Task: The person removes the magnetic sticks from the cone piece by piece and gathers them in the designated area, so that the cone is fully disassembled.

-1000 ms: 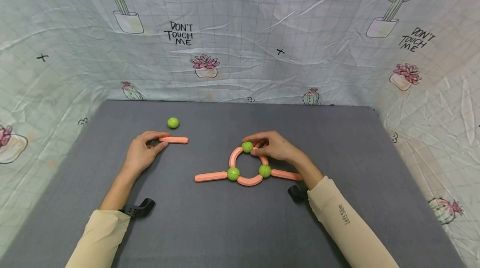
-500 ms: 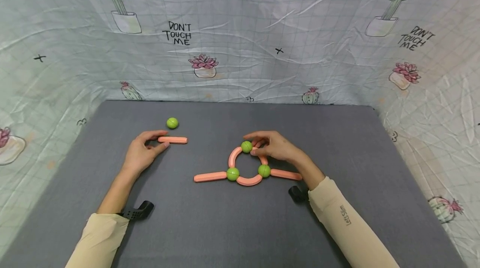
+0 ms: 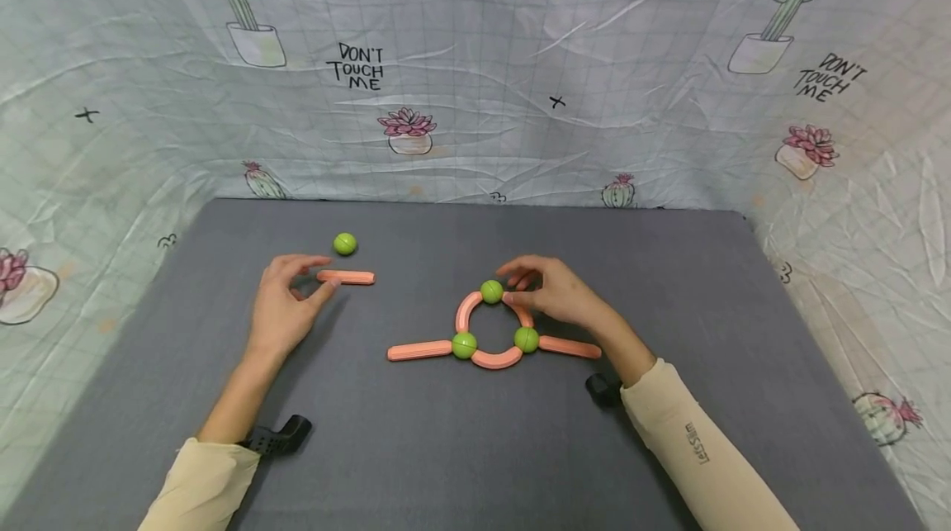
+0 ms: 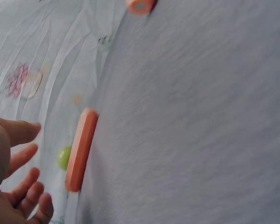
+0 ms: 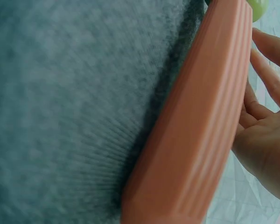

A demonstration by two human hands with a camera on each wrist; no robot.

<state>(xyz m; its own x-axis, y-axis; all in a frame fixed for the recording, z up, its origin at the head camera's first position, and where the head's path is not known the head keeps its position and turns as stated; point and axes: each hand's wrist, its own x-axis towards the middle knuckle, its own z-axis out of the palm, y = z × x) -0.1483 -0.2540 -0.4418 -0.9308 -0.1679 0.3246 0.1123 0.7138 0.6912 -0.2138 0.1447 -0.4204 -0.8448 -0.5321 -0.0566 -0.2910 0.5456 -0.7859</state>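
My left hand (image 3: 286, 304) hovers around the left end of a loose straight orange rod (image 3: 349, 277) on the grey table. In the left wrist view, its spread fingers stand apart from the rod (image 4: 81, 151). Behind that rod lies a loose green ball (image 3: 345, 244). My right hand (image 3: 553, 291) is over the upper right of a ring made of curved orange pieces (image 3: 496, 360) joined by green balls, its fingers relaxed beside the top ball (image 3: 492, 291). Straight rods stick out from the ring's left ball (image 3: 464, 345) and right ball (image 3: 527, 339).
The left rod (image 3: 419, 351) and right rod (image 3: 570, 347) of the assembly lie flat on the grey tabletop (image 3: 446, 448). A light curtain (image 3: 475, 135) with cactus drawings hangs behind the table and along both sides.
Both hands have loosened and risen slightly: the left fingers have let go of the loose rod, and the right fingers have drawn away from the top ball. The pieces stay put.
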